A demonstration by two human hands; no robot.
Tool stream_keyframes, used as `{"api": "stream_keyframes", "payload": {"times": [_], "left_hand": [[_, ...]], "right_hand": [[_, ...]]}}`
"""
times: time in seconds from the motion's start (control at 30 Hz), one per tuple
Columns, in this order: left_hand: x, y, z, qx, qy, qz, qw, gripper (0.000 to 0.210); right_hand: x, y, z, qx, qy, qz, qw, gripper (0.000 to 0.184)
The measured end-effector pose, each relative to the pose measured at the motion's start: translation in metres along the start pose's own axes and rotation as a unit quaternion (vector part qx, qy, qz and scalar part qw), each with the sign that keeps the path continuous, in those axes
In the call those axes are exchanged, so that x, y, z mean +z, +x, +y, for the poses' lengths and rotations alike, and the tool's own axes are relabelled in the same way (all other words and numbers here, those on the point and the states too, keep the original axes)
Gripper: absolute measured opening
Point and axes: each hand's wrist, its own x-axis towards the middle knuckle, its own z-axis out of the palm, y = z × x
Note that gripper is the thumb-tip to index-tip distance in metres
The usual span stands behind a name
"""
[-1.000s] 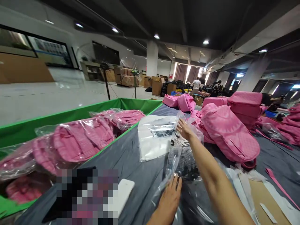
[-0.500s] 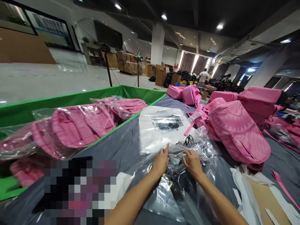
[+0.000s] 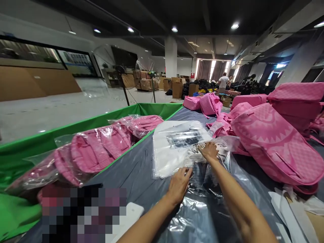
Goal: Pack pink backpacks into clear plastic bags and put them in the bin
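Note:
A clear plastic bag [image 3: 188, 216] with dark printed lettering lies spread on the dark grey cloth. My left hand [image 3: 179, 185] rests on its left part, fingers stretched out and thumb apart. Farther forward, my right hand [image 3: 209, 151] presses on the printed end of the bag with its fingers spread. Just beyond my hands is a flat stack of white, printed plastic bags [image 3: 162, 148], partly covered by the clear bag. A pink backpack [image 3: 273, 145] leans to the right of my right hand.
Pink backpacks in clear bags [image 3: 101, 148] fill a green-walled bin [image 3: 157, 109] on the left. More pink backpacks [image 3: 210, 103] stand at the back right. White sheets [image 3: 291, 212] lie at lower right. A person [image 3: 223, 82] stands far off among boxes.
My right hand has moved forward over the bag, which now lies flatter with its lettering showing. My left hand has come slightly back. The view has tilted and shifted.

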Motion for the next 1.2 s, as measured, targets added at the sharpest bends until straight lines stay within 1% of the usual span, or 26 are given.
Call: {"api": "stream_keyframes", "payload": {"times": [0.07, 0.1, 0.13, 0.17, 0.2, 0.23, 0.27, 0.33, 0.43, 0.5, 0.57, 0.67, 0.73, 0.8, 0.9, 0.97, 1.03, 1.07, 1.13, 1.2], "left_hand": [[-0.006, 0.006, -0.010, 0.011, -0.059, 0.099, 0.993, 0.049], [-0.011, 0.010, -0.017, -0.003, -0.079, 0.147, 0.986, 0.044], [-0.017, 0.015, -0.026, -0.027, -0.080, 0.174, 0.981, 0.041], [-0.023, 0.020, -0.036, -0.053, -0.067, 0.174, 0.981, 0.040], [-0.028, 0.024, -0.046, -0.075, -0.046, 0.149, 0.985, 0.040], [-0.033, 0.028, -0.056, -0.088, -0.026, 0.108, 0.990, 0.039], [-0.036, 0.030, -0.065, -0.089, -0.009, 0.060, 0.994, 0.038], [-0.038, 0.030, -0.079, -0.058, 0.006, -0.021, 0.998, 0.039], [-0.033, 0.030, -0.087, -0.004, 0.013, -0.095, 0.995, 0.065], [-0.027, 0.036, -0.086, 0.013, 0.021, -0.129, 0.991, 0.074], [-0.020, 0.047, -0.083, 0.016, 0.030, -0.150, 0.988, 0.066], [-0.014, 0.067, -0.074, 0.008, 0.038, -0.163, 0.986, 0.036], [-0.015, 0.079, -0.071, -0.005, 0.042, -0.167, 0.985, 0.020], [-0.023, 0.090, -0.073, -0.022, 0.049, -0.168, 0.984, 0.019], [-0.046, 0.107, -0.081, -0.051, 0.066, -0.157, 0.984, 0.027], [-0.064, 0.118, -0.085, -0.060, 0.081, -0.146, 0.984, 0.023], [-0.082, 0.127, -0.085, -0.054, 0.098, -0.134, 0.985, 0.013], [-0.090, 0.131, -0.084, -0.046, 0.107, -0.126, 0.985, 0.013], [-0.104, 0.135, -0.079, -0.026, 0.125, -0.106, 0.986, 0.028], [-0.110, 0.134, -0.072, -0.003, 0.139, -0.085, 0.987, 0.045]], "right_hand": [[0.020, -0.001, -0.001, 0.004, 0.001, -0.035, 0.999, 0.077], [0.032, -0.006, 0.002, -0.005, -0.004, -0.048, 0.999, 0.081], [0.044, -0.013, 0.008, -0.024, -0.011, -0.055, 0.998, 0.081], [0.054, -0.022, 0.015, -0.054, -0.019, -0.056, 0.997, 0.078], [0.062, -0.032, 0.024, -0.091, -0.027, -0.054, 0.994, 0.073], [0.068, -0.041, 0.034, -0.128, -0.033, -0.051, 0.990, 0.067], [0.071, -0.051, 0.044, -0.162, -0.038, -0.049, 0.985, 0.062], [0.071, -0.068, 0.067, -0.212, -0.046, -0.049, 0.975, 0.052], [0.066, -0.090, 0.100, -0.250, -0.050, -0.040, 0.966, 0.045], [0.066, -0.104, 0.117, -0.260, -0.054, -0.032, 0.964, 0.046], [0.067, -0.117, 0.129, -0.263, -0.067, -0.025, 0.962, 0.046], [0.065, -0.129, 0.135, -0.265, -0.089, -0.023, 0.960, 0.044], [0.058, -0.131, 0.130, -0.263, -0.097, -0.033, 0.959, 0.043], [0.045, -0.127, 0.115, -0.256, -0.103, -0.052, 0.960, 0.042], [0.026, -0.109, 0.077, -0.274, -0.119, -0.065, 0.952, 0.036], [0.021, -0.090, 0.047, -0.300, -0.120, -0.072, 0.944, 0.033], [0.024, -0.066, 0.020, -0.308, -0.104, -0.084, 0.942, 0.031], [0.029, -0.053, 0.008, -0.301, -0.090, -0.088, 0.945, 0.030], [0.040, -0.027, -0.010, -0.280, -0.061, -0.085, 0.954, 0.026], [0.052, -0.005, -0.025, -0.257, -0.024, -0.073, 0.963, 0.023]]}}
